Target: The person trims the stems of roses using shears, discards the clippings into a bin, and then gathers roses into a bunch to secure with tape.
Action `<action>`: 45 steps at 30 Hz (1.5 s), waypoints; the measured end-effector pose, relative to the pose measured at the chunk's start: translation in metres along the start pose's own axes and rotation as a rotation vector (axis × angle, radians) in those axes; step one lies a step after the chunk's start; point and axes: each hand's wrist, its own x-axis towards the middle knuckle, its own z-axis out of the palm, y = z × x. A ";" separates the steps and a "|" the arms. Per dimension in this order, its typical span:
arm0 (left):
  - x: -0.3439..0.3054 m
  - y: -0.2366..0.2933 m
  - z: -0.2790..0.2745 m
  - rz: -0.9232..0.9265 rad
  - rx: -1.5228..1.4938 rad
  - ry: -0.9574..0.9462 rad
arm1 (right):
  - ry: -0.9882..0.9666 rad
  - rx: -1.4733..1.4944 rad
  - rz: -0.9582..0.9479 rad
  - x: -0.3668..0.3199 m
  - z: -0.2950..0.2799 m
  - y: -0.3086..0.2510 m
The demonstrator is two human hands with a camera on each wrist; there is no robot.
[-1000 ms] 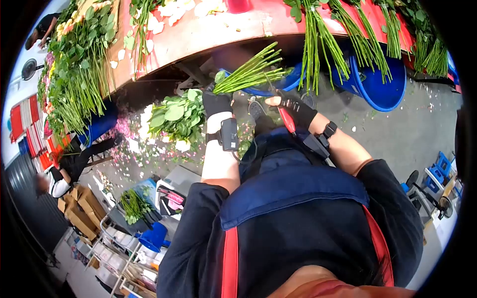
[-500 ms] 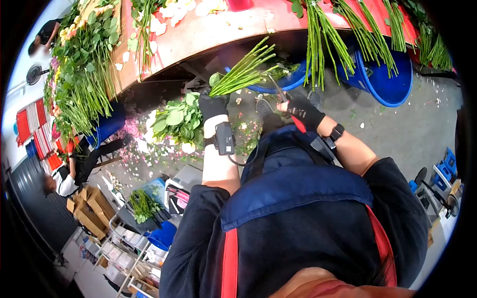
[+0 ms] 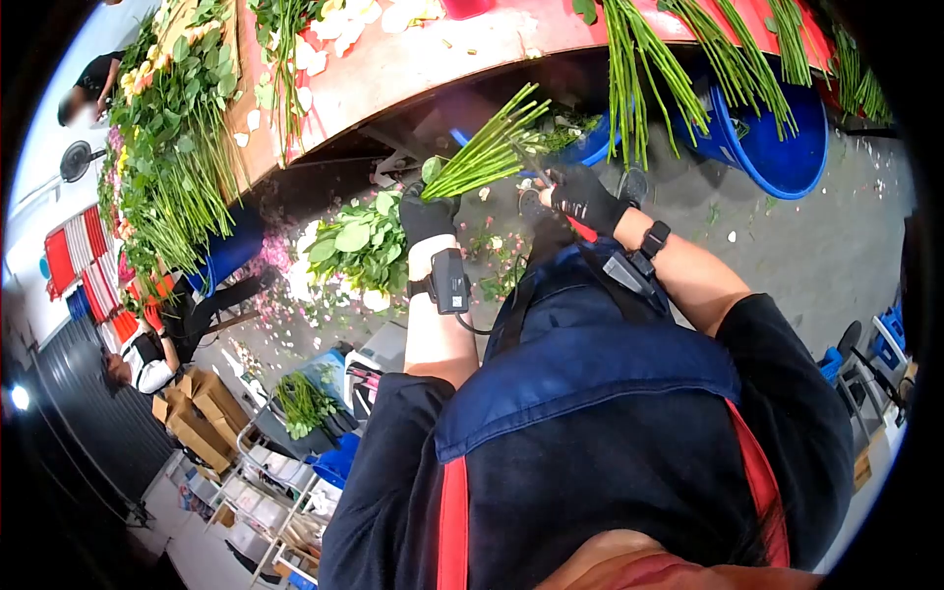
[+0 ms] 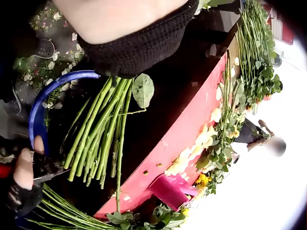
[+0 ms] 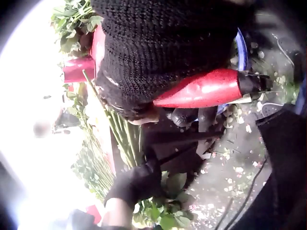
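A long red table (image 3: pixel 393 69) curves across the top of the head view, its surface scattered with pale petals, and a thick heap of leafy flowers (image 3: pixel 167 128) lies along its left part. Bare green stems (image 3: pixel 639 79) hang over the table's front edge on the right, above a big blue tub (image 3: pixel 777 147) that stands on the grey floor (image 3: pixel 826 256); a second blue tub (image 4: pixel 36 110) sits partly under the table, just behind the hands. Petals and bits of leaf litter the floor below. In front of the table edge, in the air over the floor, is a bundle of stripped stems (image 3: pixel 482 152), tilted so that its cut ends point up toward the table and the nearer tub, while its leafy heads (image 3: pixel 359 241) hang down to the left. The left hand (image 3: pixel 428 214), in a black knit glove, is wrapped tightly round the bundle where stems meet leaves, with a wrist camera (image 3: pixel 450 280) strapped just behind it. The right hand (image 3: pixel 585 197), in a black fingerless glove, is closed round the red handle of a pair of shears (image 5: pixel 201 90); its bare thumb lies along the dark blades, which sit right at the cut ends of the bundle, though whether they touch the stems cannot be told. One round leaf (image 4: pixel 143 90) sticks out from the bundle just beside the left glove.
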 end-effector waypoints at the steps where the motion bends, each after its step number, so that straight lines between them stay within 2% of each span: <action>1: 0.012 -0.024 -0.004 -0.112 -0.317 0.010 | -0.007 -0.002 0.012 -0.003 0.001 -0.001; 2: 0.014 -0.023 -0.006 -0.141 -0.483 0.014 | -0.012 -0.001 0.025 -0.006 0.002 -0.001; 3: 0.015 -0.023 -0.007 -0.170 -0.650 0.019 | -0.111 -0.027 0.121 -0.010 -0.005 -0.010; 6: 0.008 -0.014 -0.010 -0.126 -0.402 -0.046 | -0.119 0.047 0.107 -0.005 -0.002 0.001; 7: 0.006 -0.010 -0.012 -0.087 -0.114 -0.071 | -0.140 0.082 0.087 -0.001 -0.002 -0.001; 9: 0.003 -0.016 -0.008 -0.101 -0.069 -0.006 | -0.153 0.057 0.021 0.007 -0.004 -0.019; 10: 0.003 -0.025 -0.003 -0.151 -0.313 0.082 | -0.142 -0.004 -0.026 0.013 -0.007 -0.024; 12: 0.001 -0.015 -0.006 -0.031 -0.054 -0.045 | -0.113 -0.061 -0.113 0.018 -0.008 -0.011; 14: 0.005 -0.026 -0.006 -0.074 -0.161 -0.039 | -0.093 -0.113 -0.173 0.018 -0.008 -0.005; 15: 0.008 -0.031 -0.005 -0.095 -0.215 -0.036 | -0.042 -0.143 -0.115 0.015 -0.003 -0.004; 18: 0.006 -0.032 -0.006 -0.168 -0.369 -0.003 | -0.095 0.035 0.040 0.008 0.001 -0.010; 19: 0.004 -0.028 -0.007 -0.159 -0.363 -0.002 | -0.040 0.042 0.155 0.006 0.006 -0.016; 20: 0.000 -0.017 -0.007 -0.150 -0.358 -0.001 | -0.036 -0.048 0.115 0.004 0.005 -0.011; 23: -0.006 0.007 -0.007 -0.076 0.304 0.069 | -0.022 -0.187 0.086 0.000 -0.001 0.009; 24: -0.003 0.004 -0.010 -0.084 0.250 0.058 | -0.086 -0.186 0.116 -0.001 -0.011 0.009; 26: 0.005 -0.015 -0.014 -0.102 0.144 0.035 | -0.051 -0.095 -0.074 0.008 -0.011 0.016; 28: 0.029 -0.073 -0.021 -0.105 0.121 0.004 | -0.020 -0.136 -0.213 0.022 -0.007 0.018; 29: 0.021 -0.061 -0.017 -0.132 0.082 -0.009 | -0.005 -0.154 -0.282 0.028 -0.005 0.017; 31: 0.005 -0.034 -0.009 -0.186 0.005 -0.032 | -0.059 -0.162 -0.276 0.037 -0.007 0.010; 32: -0.005 -0.012 -0.005 -0.154 0.119 -0.049 | -0.086 -0.168 -0.274 0.040 -0.009 0.006; 34: 0.006 -0.026 -0.003 -0.306 -0.518 -0.005 | -0.082 -0.099 -0.074 0.037 -0.010 0.001; 36: 0.008 -0.028 -0.001 -0.346 -0.768 -0.016 | -0.061 -0.128 0.063 0.032 -0.012 -0.002; 37: 0.006 -0.029 -0.003 -0.316 -0.698 -0.048 | -0.010 -0.173 -0.009 0.027 -0.012 -0.004; 40: 0.024 -0.060 -0.013 -0.163 -0.148 -0.097 | -0.051 -0.160 -0.029 0.018 -0.019 -0.002; 42: 0.026 -0.058 -0.013 -0.093 0.137 -0.088 | -0.001 -0.223 -0.189 0.021 -0.017 0.008; 44: 0.020 -0.050 -0.010 -0.124 0.179 -0.051 | 0.094 -0.237 -0.343 0.020 -0.013 0.011; 45: 0.016 -0.044 -0.007 -0.161 0.175 -0.026 | 0.045 -0.250 -0.286 0.020 -0.014 -0.006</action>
